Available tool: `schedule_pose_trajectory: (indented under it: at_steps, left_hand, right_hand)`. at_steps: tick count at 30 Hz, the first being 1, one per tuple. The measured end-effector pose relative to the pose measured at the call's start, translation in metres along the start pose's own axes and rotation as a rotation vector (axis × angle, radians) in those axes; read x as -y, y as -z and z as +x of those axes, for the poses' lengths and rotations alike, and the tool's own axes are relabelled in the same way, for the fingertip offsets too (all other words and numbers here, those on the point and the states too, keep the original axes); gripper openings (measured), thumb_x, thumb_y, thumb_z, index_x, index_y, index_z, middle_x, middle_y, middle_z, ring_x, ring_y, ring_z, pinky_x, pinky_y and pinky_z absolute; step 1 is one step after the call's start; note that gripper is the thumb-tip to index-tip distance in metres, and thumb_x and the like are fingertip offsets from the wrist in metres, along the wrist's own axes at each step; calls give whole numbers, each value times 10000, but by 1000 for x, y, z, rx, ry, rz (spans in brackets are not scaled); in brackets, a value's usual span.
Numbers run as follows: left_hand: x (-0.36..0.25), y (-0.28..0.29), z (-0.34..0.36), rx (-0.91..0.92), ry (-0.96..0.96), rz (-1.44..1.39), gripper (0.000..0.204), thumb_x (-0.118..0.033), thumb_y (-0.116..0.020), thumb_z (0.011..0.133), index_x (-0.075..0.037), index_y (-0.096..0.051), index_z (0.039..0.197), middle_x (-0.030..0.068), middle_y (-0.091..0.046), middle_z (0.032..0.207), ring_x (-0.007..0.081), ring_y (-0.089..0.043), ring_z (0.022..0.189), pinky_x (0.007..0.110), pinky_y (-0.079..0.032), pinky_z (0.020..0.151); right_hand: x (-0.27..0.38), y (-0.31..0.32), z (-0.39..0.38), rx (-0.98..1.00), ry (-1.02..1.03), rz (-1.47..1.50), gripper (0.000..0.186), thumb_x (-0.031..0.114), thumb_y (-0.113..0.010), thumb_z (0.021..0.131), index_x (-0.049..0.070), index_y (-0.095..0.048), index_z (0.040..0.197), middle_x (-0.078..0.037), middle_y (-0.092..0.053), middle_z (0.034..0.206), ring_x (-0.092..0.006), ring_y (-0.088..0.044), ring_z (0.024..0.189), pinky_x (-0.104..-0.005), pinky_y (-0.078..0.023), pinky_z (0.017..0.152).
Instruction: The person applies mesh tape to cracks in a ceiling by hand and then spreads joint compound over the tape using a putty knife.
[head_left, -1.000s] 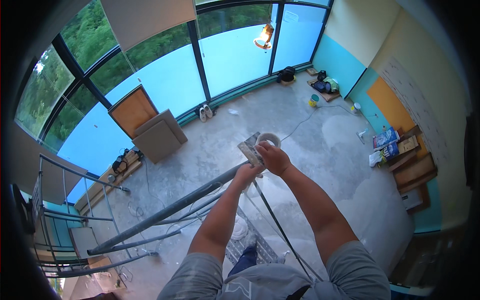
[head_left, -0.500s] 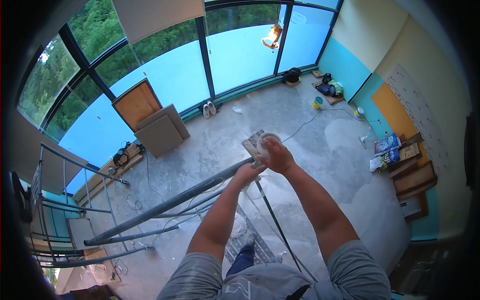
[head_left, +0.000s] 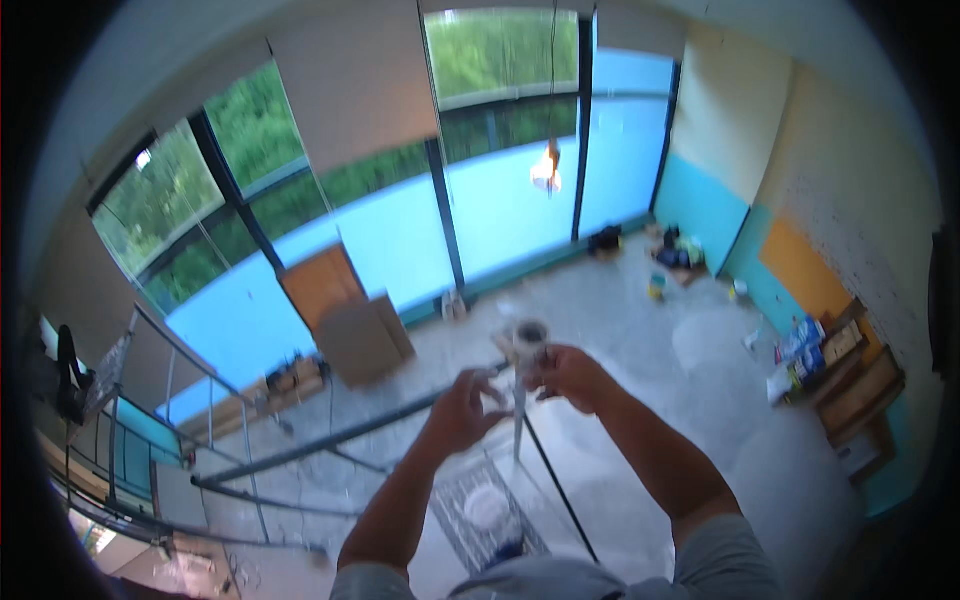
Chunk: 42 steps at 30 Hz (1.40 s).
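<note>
My left hand (head_left: 465, 405) is raised with fingers curled but apart, left of a pale vertical strip (head_left: 519, 420). My right hand (head_left: 565, 375) has bent fingers at the strip's upper part, seemingly pinching it; blur hides exactly what it grips. Just beyond my fingers, a pale roll (head_left: 531, 333) rests on a small flat piece near the end of a long grey metal tube (head_left: 330, 440). A dark pole runs down from beneath my hands. Below is a perforated metal platform (head_left: 455, 505) with a white round item (head_left: 488, 505) on it.
Metal railings (head_left: 175, 370) are at left. Boards (head_left: 365, 345) lean against the windows, beneath a lit hanging lamp (head_left: 548, 172). Wooden pieces (head_left: 840, 390) and bags (head_left: 800, 345) line the right wall. Buckets (head_left: 657, 286) and bundles sit at the back.
The view has tilted up and blurred. My hands have separated; my left has left the tube and opened, and my right has dropped below the roll, exposing a pale vertical strip.
</note>
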<state>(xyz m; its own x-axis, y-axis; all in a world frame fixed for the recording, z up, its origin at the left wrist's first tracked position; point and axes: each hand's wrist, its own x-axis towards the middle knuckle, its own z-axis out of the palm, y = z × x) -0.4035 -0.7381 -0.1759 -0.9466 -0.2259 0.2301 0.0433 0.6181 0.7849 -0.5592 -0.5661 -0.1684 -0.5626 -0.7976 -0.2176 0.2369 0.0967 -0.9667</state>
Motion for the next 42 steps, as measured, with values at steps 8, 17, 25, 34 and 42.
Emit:
schedule_pose_trajectory:
  at_steps: [8,17,25,34,42]
  left_hand:
    - [-150,73,-75,-36,-148,431,465,-236,-826,741,-22,-594,1082,112,-653,1000,187,-631,848,351,-517,757]
    - [-287,223,-153,-496,-267,847,317,-289,-732,820,-65,-622,1016,111,-693,890,253,-679,817,387,-541,754]
    - [-415,360,-229,-872,-582,1163,142,-159,-653,829,-25,-621,864,80,-645,749,177,-620,694,333,-497,683]
    - [-533,413,-232,-1101,-734,439,246,-224,-669,859,-7,-668,974,20,-606,725,92,-527,637,255,-447,600]
    - [-584,434,-211,-1388,-822,462,373,-302,-648,859,0,-671,1076,45,-654,840,125,-596,741,269,-493,703]
  right_hand:
    - [188,-26,-175,-28,682,-491,280,127,-676,887,-10,-589,1116,-110,-701,954,-168,-672,926,-299,-522,837]
    - [378,-3,-322,-700,1348,-739,170,235,-647,900,74,-657,956,-47,-675,834,-147,-617,734,-305,-504,706]
    - [491,13,-397,-946,1701,-341,222,242,-675,841,58,-711,960,-46,-678,797,-148,-611,739,-291,-490,705]
    - [546,47,-421,-1370,1816,-670,243,274,-644,849,76,-713,971,-129,-707,964,-282,-664,922,-365,-508,829]
    - [572,32,-400,-1519,1811,-606,276,277,-619,863,65,-711,1014,-107,-714,1000,-274,-668,951,-363,-501,860]
